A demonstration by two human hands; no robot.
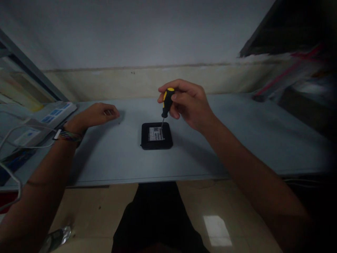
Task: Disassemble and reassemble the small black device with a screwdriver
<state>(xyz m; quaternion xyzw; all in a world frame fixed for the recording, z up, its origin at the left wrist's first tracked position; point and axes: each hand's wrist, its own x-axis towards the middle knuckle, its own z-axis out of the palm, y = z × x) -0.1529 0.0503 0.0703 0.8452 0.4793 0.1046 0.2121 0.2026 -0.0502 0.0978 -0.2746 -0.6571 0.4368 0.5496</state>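
Observation:
A small black-and-yellow screwdriver (167,100) is held in my right hand (191,102), its shaft pointing down. The tip meets, or hovers just over, the upper right part of a flat black square device (146,144) with rounded corners. The device lies on the table with a white printed label (156,134) facing up. To the left of it, my left hand (101,114) is by the table surface with its fingers curled together; what they hold, if anything, is hidden. A tiny dark speck (119,123) lies just below those fingertips.
The light blue table (126,165) runs along a wall. A white power strip (56,114) and white cables (10,131) are at the left, near my left forearm. A blurred pink-edged object (279,77) stands at the right. A plastic bottle (58,237) lies on the floor.

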